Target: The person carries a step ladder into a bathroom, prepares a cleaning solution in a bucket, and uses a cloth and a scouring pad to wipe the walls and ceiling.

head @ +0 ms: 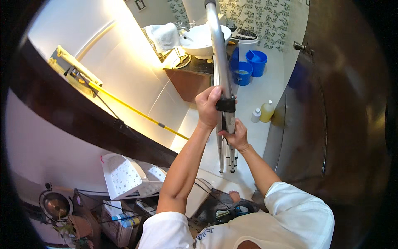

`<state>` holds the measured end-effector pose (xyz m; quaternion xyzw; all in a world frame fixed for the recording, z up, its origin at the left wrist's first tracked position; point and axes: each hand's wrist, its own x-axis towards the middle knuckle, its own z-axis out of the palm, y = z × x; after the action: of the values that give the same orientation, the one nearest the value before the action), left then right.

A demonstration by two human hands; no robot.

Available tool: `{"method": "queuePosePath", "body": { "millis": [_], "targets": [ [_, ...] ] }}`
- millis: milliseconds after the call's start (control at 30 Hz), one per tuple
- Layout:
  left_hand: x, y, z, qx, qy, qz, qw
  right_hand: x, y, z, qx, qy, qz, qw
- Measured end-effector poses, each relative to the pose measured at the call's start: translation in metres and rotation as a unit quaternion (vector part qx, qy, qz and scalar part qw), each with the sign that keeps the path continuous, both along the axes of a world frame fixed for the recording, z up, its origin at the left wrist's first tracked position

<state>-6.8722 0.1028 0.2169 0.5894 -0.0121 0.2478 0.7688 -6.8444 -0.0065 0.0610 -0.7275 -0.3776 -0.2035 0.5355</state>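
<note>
A folded tubular metal frame (218, 40), which looks like a stepladder, stands upright before me in the bathroom doorway. My left hand (208, 107) is closed around it beside a black plastic joint (226, 105). Lower down, my right hand (238, 137) grips one of its rails, thumb across the front. The dark-tipped feet of the frame reach down to the pale floor tiles (248, 162). Part of the frame is hidden behind my fingers and its own front tube.
A yellow-handled mop (133, 108) leans along the left wall. Ahead are a white basin (199, 39), blue buckets (257, 65), a white bottle (256, 115) and a yellow bottle (267, 111). A dark door (342, 109) stands right. White patterned bins (121, 174) sit lower left.
</note>
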Motion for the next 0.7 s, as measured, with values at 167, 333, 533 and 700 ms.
{"method": "queuePosePath", "body": {
  "millis": [167,333,533,700],
  "targets": [
    [0.004,0.019,-0.022,-0.014,0.012,-0.010,1.000,-0.001,0.021,-0.014,0.052,0.020,0.012,0.998],
    [-0.007,0.038,-0.035,0.043,-0.030,-0.023,0.998,-0.011,0.037,-0.007,0.038,0.053,0.015,0.998],
    [-0.085,0.071,-0.131,0.386,0.266,0.012,0.883,-0.017,0.050,0.001,-0.006,0.064,0.057,0.996],
    [-0.088,0.083,-0.122,0.220,0.329,-0.136,0.908,-0.037,0.056,-0.011,-0.023,0.067,0.104,0.992]
  ]
}}
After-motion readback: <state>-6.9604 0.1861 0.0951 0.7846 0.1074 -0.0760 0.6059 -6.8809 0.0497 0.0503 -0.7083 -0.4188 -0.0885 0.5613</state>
